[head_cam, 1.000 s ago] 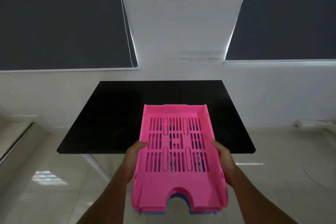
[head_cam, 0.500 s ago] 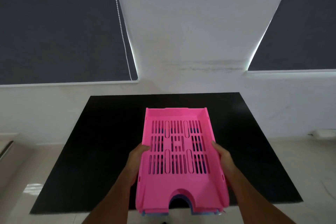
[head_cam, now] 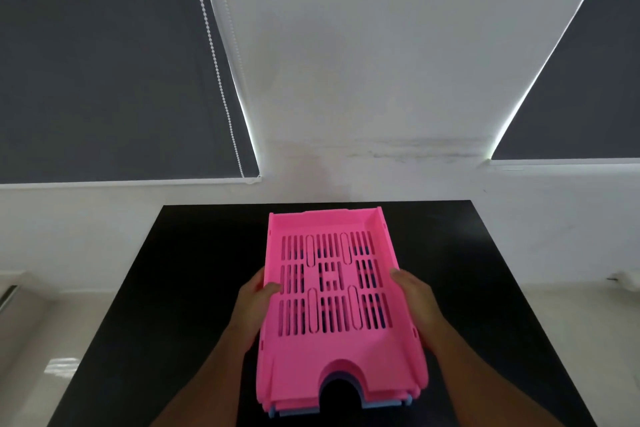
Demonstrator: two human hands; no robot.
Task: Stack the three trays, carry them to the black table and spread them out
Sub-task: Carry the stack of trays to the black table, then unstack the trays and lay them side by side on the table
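Observation:
A nested stack of trays is held over the black table [head_cam: 180,288]. The top pink tray [head_cam: 332,350] has a slotted floor and a rounded notch in its near edge. Under it a blue tray's [head_cam: 384,406] edge peeks out at the near end; a third tray cannot be made out clearly. My left hand [head_cam: 254,305] grips the stack's left side wall, thumb over the rim. My right hand [head_cam: 415,302] grips the right side wall. Whether the stack touches the tabletop cannot be told.
The table stands against a white wall below two windows with dark roller blinds [head_cam: 104,62]. A bead cord [head_cam: 221,80] hangs by the left blind. Pale glossy floor [head_cam: 52,357] shows to the left and right of the table.
The table has come closer and fills the lower view; the stack, earlier partly over the floor at the near edge, is over the tabletop's middle. Both hands keep the same grip.

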